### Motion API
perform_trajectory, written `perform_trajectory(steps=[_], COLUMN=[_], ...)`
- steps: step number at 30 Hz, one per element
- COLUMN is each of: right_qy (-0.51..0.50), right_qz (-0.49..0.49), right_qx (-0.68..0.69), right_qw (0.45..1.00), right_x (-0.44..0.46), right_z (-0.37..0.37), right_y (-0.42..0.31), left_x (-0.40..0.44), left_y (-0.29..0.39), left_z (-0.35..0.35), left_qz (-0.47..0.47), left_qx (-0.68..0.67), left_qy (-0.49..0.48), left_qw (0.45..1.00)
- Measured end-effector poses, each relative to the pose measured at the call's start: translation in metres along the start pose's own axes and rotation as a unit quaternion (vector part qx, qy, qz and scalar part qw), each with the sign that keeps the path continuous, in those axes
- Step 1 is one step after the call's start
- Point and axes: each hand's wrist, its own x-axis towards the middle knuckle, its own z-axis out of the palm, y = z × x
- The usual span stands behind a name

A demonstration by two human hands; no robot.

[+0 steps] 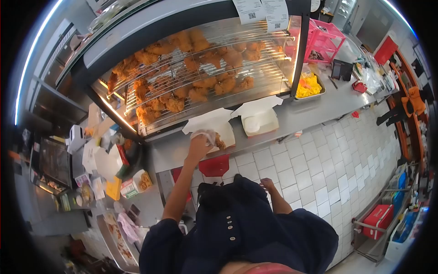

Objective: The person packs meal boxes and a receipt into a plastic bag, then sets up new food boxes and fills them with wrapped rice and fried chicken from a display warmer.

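My left hand (203, 138), in a clear plastic glove, is closed around a piece of fried chicken (220, 142). It is over an open white takeaway box (226, 132) at the counter's front edge. To the right of that box stands a second open box (269, 122) with a round white tub (251, 123) inside. My right hand (268, 184) hangs beside my body over the floor, fingers loosely apart and holding nothing. Behind the boxes is a lit display warmer (273, 75), whose wire racks carry several pieces of fried chicken (198, 93).
A metal tray of yellow food (309, 86) sits right of the warmer, near a pink rack (325, 41). On the left counter are a box of food (145, 181) and a long metal tray (107, 230). A red stool (214, 165) stands below the counter.
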Motion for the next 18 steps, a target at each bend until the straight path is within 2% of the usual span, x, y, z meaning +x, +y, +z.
perform_trajectory(steps=[3,7,9,11,12,13,14,16,17,18], right_qy=[0.01,0.015,0.004,0.002,0.033,0.025,0.022,0.013,0.008,0.002], right_qz=[-0.022,-0.044,-0.048,-0.088,-0.146,-0.144,-0.149,-0.158,-0.161,-0.163], right_qx=[-0.02,0.005,0.009,0.022,-0.013,-0.019,-0.035,-0.074,-0.088,-0.097], right_qw=[1.0,0.999,0.999,0.996,0.989,0.989,0.988,0.985,0.983,0.982], right_x=[-0.001,-0.014,-0.018,-0.016,-0.015,-0.008,-0.006,-0.014,-0.018,-0.023], right_z=[0.006,0.009,0.003,0.0,0.001,-0.004,-0.009,-0.016,-0.019,-0.022], right_y=[-0.009,-0.013,0.005,0.019,0.034,0.051,0.064,0.079,0.083,0.085], left_x=[0.019,0.017,0.002,-0.008,-0.006,-0.001,0.006,0.011,0.013,0.014], left_y=[-0.007,-0.014,-0.009,0.012,0.011,0.007,-0.007,-0.041,-0.041,-0.042], left_z=[0.037,0.054,0.043,-0.012,-0.02,-0.027,-0.034,-0.047,-0.063,-0.082], left_qz=[-0.011,-0.033,-0.042,0.004,-0.023,-0.045,-0.051,-0.007,-0.01,-0.021], left_qx=[0.07,0.081,0.151,0.039,-0.085,-0.205,-0.2,-0.485,-0.479,-0.622], left_qy=[-0.039,-0.021,0.13,0.253,0.333,0.409,0.413,0.428,0.438,0.386], left_qw=[0.997,0.996,0.979,0.967,0.939,0.888,0.887,0.763,0.761,0.68])
